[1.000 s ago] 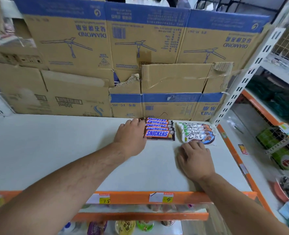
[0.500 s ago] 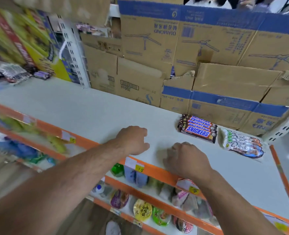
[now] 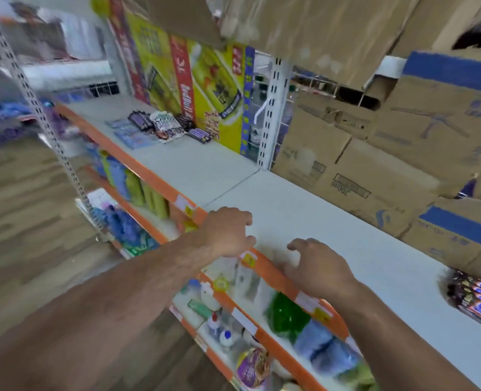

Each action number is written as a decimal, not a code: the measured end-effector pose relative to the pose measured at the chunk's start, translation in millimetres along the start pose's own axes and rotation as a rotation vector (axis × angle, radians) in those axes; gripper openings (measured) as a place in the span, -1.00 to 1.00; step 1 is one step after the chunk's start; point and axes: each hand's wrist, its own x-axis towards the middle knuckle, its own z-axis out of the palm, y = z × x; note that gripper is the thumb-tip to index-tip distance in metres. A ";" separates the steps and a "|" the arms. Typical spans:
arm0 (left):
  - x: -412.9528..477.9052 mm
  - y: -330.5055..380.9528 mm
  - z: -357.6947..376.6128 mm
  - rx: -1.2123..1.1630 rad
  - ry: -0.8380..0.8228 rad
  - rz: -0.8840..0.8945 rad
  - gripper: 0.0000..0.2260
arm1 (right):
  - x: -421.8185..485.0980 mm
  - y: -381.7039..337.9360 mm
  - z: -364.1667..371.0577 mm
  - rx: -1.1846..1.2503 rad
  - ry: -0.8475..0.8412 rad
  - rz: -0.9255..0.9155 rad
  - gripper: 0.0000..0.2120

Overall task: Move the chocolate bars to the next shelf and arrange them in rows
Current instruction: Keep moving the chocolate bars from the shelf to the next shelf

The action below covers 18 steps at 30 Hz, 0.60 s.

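A row of Snickers bars (image 3: 478, 301) lies on the white shelf (image 3: 332, 221) at the right edge of the view. On the neighbouring shelf (image 3: 194, 167) to the left lies a loose pile of chocolate bars (image 3: 160, 126), with dark bars and white packs among them. My left hand (image 3: 228, 231) hovers over the shelf's orange front edge, fingers curled and apart, holding nothing. My right hand (image 3: 318, 268) is just to its right, also over the edge, fingers spread and empty. Both hands are far from either group of bars.
Cardboard boxes (image 3: 374, 153) line the back of the right shelf, and a yellow poster board (image 3: 202, 88) backs the left one. A white slotted upright (image 3: 270, 114) divides the two shelves. Lower shelves (image 3: 261, 320) hold bottles and packets. Wooden floor is at the left.
The view has swung left, so the Snickers row slid to the right edge and the left shelf's pile came into view. Both hands left the bars and moved left along the shelf edge.
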 end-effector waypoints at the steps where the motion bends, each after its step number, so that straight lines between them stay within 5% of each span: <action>1: 2.6 -23.3 -6.3 -0.002 0.013 -0.009 -0.60 | 13.4 -20.7 1.7 0.001 0.002 -0.007 -0.51; 18: 71.6 -316.5 -71.4 -0.150 0.066 -0.202 -0.60 | 232.4 -266.2 30.3 0.033 -0.034 -0.167 -0.51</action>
